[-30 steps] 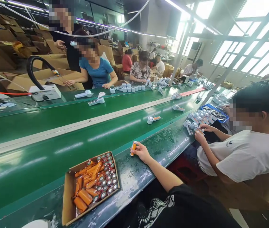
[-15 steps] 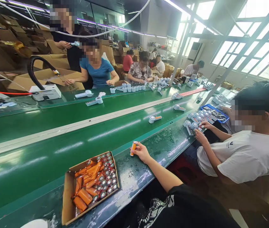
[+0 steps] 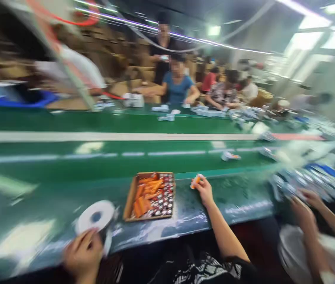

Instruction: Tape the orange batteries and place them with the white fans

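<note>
Right now, the whole view is smeared with motion blur, but the right hand [image 3: 203, 192] is clearly pinching a short orange cylinder [image 3: 196, 181] between its fingertips, holding it up just above the green tabletop [image 3: 238, 190]. The left hand [image 3: 83, 252] is low at the near edge of the tabletop, well apart from the right, with its fingers wrapped around the lower rim of a white round disc [image 3: 95, 217] that has a dark centre. The disc is tilted, and the blur hides exactly what it is.

Between the two hands, a shallow cardboard tray [image 3: 128, 201] is sitting on the tabletop, packed with orange-wrapped cylinders on one side and silver-capped ones on the other. Beyond it, a green conveyor belt [image 3: 66, 165] is carrying a small white-and-orange part [image 3: 230, 156].

To the right, a co-worker's hands [image 3: 303, 209] are working near a blue-rimmed tray [image 3: 327, 177], both too blurred to show what they are holding. Across the belt, a person in a blue T-shirt [image 3: 177, 88] is sitting with both forearms reaching forward.
</note>
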The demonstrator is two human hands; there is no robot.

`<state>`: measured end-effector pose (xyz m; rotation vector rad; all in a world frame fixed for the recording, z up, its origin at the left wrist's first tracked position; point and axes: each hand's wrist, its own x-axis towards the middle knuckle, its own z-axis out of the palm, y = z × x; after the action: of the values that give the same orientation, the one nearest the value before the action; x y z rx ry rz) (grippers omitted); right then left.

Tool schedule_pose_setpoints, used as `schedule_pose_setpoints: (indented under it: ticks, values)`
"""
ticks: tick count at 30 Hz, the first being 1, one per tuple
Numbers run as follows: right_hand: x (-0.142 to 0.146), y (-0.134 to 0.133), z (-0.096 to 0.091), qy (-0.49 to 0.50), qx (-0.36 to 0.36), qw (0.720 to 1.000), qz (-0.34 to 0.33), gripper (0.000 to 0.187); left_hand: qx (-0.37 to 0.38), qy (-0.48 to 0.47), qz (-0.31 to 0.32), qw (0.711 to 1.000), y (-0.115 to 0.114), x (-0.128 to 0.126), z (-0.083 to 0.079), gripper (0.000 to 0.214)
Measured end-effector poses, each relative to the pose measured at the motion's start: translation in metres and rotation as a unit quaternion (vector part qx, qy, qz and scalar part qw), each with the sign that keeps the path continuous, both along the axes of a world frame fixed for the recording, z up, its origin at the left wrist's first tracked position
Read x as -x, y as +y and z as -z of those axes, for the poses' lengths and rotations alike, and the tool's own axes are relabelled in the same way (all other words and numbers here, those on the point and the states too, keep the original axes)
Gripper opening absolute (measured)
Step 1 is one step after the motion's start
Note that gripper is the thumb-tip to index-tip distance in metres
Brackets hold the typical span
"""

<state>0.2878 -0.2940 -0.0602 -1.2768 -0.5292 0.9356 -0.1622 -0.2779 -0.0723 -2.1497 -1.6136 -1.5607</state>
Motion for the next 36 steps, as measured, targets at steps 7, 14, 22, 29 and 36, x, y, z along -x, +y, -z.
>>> schedule_pose_setpoints:
  ticks: [7, 14, 22, 29, 36]
  values:
    - [-0.037, 0.033, 0.043, -0.068, -0.005, 0.998, -0.003, 0.087, 0.044, 0.035, -0.165, 0.985, 0.012, 0.014, 0.053, 0.026]
    - [-0.033, 0.024, 0.039, -0.068, -0.024, 0.997, -0.012, 0.083, 0.050, 0.009, -0.155, 0.987, 0.005, 0.007, 0.070, 0.030]
    - [-0.034, 0.027, 0.038, -0.065, -0.024, 0.998, -0.010, 0.083, 0.048, 0.003, -0.170, 0.984, 0.007, 0.011, 0.070, 0.030]
    - [-0.035, 0.023, 0.040, -0.083, -0.029, 0.996, -0.016, 0.083, 0.061, 0.009, -0.178, 0.982, 0.008, 0.007, 0.071, 0.031]
    - [-0.026, 0.032, 0.025, -0.052, -0.014, 0.998, -0.012, 0.085, 0.052, 0.014, -0.181, 0.982, -0.007, 0.014, 0.054, 0.030]
